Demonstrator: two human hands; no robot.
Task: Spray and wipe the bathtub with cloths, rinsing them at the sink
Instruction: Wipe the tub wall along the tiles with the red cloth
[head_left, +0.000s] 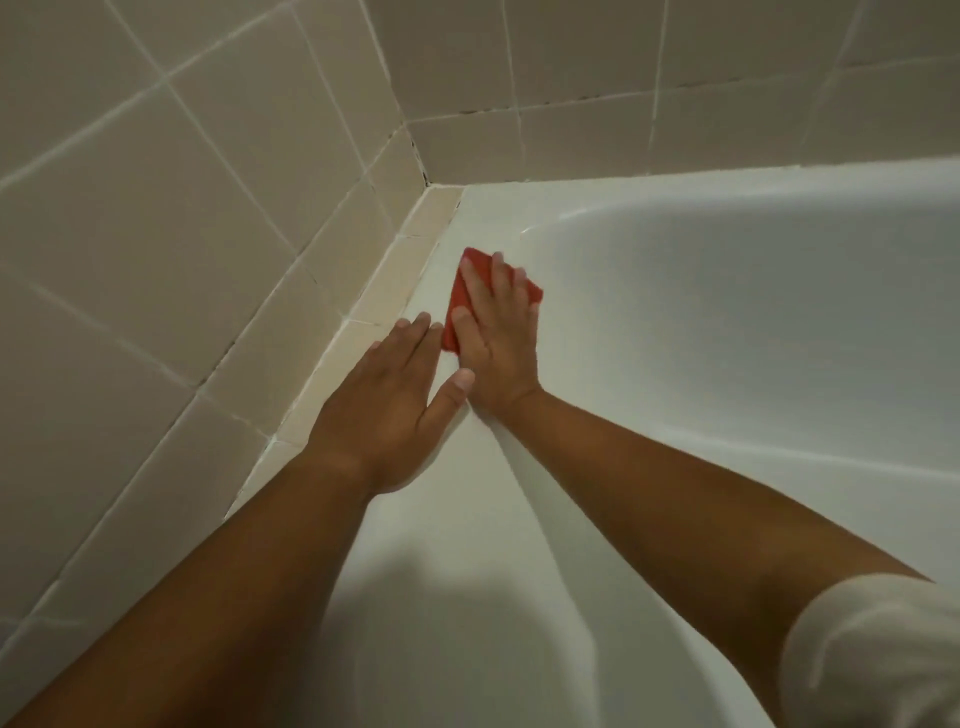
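Past white sleeve, red cloth is pressed under spread right hand, left hand flat alongside; even strokes along bathtub rim are advised.

Bathtub: white, smooth, glossy enamel look, soft highlights along curved rim.
Cloth: red fabric, matt, soft, folded flat.
Wall tiles: beige ceramic, smooth, low satin sheen.
Grout: pale, matt, rougher; dark specks in corner joint.
Ledge tiles: cream ceramic, smooth, slightly shiny.
Sleeve: pale cloth, matt, creased.
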